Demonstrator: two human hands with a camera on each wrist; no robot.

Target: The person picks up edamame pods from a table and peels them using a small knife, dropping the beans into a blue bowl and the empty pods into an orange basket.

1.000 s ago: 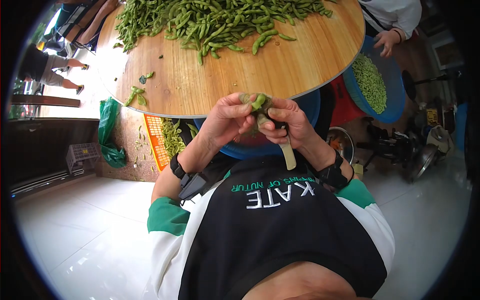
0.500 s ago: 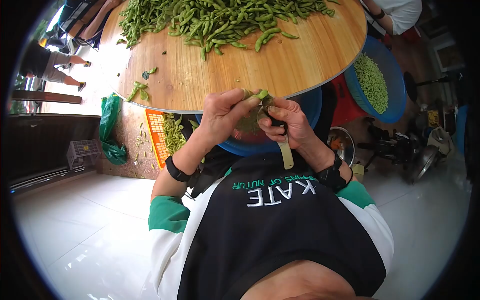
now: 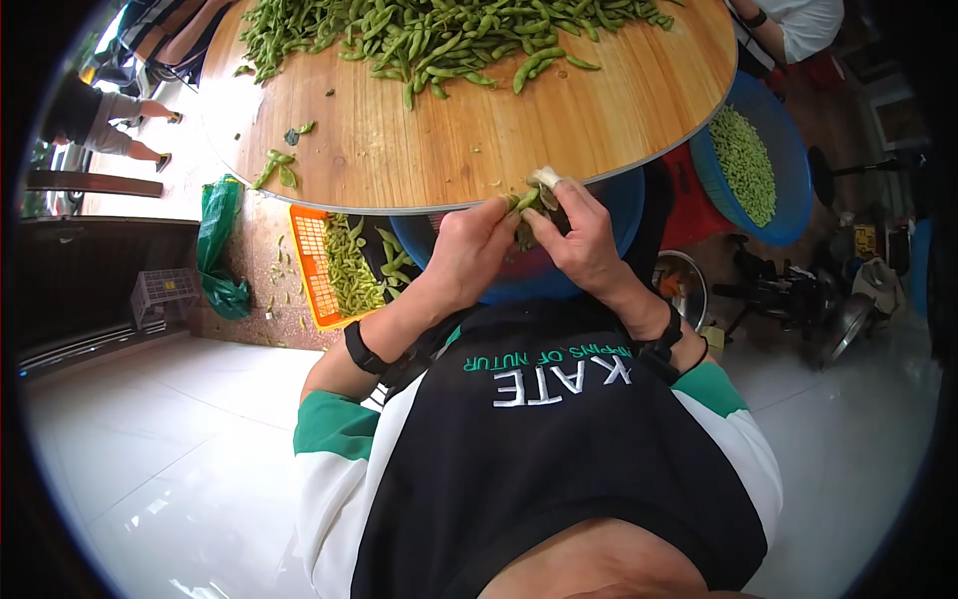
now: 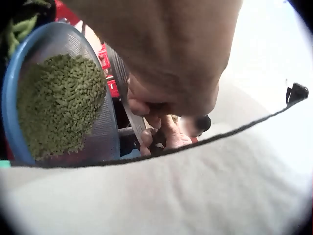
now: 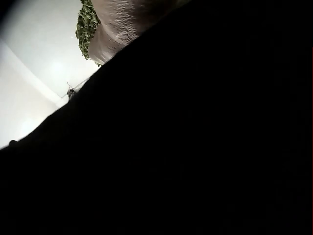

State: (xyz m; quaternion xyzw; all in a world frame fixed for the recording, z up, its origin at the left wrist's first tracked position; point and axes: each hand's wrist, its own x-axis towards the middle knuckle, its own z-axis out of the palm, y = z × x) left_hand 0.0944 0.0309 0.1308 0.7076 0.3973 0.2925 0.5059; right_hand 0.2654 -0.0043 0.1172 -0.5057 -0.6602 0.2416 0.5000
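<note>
In the head view my left hand point(image 3: 469, 255) and right hand point(image 3: 582, 240) meet at the near edge of the table. Between their fingertips they pinch a green edamame pod point(image 3: 527, 201), partly covered by the fingers. A pale covering point(image 3: 545, 178) shows at a right fingertip. Below the hands is a blue basin point(image 3: 629, 215) with a reddish inside. The left wrist view shows the left hand point(image 4: 171, 63) from behind, its fingertips mostly hidden. Only part of the right hand point(image 5: 117, 24) appears in the dark right wrist view.
A heap of edamame pods point(image 3: 439, 40) covers the far side of the round wooden table point(image 3: 399, 160). Shelled beans fill a blue colander point(image 3: 763, 190) at the right. An orange basket point(image 3: 314, 270) of pods stands at the left, near a green bag point(image 3: 220, 250).
Both hands have turned, and the left has shifted right, closer to the right hand. The pale flat strip that hung below the right hand no longer shows.
</note>
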